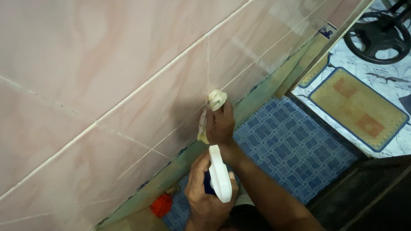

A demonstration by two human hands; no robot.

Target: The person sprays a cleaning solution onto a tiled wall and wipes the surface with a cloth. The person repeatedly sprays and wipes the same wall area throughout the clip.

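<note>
My right hand [219, 124] presses a crumpled pale yellow cloth [215, 98] against the pink marbled wall tiles [105, 65], near a white grout joint low on the wall. My left hand [202, 197] is just below it, closer to me, gripping a spray bottle with a white trigger head [218, 174] and a dark blue body. The bottle's nozzle points up toward the right hand and the wall. Both forearms reach in from the bottom of the view.
Below lies a floor of blue patterned tiles [292, 141] edged by a green skirting band. A red scrubber-like thing [161, 205] lies by the wall. Through a doorway at right lie a tan mat with a blue border [358, 107], white marble flooring and a black wheel-shaped thing [377, 37].
</note>
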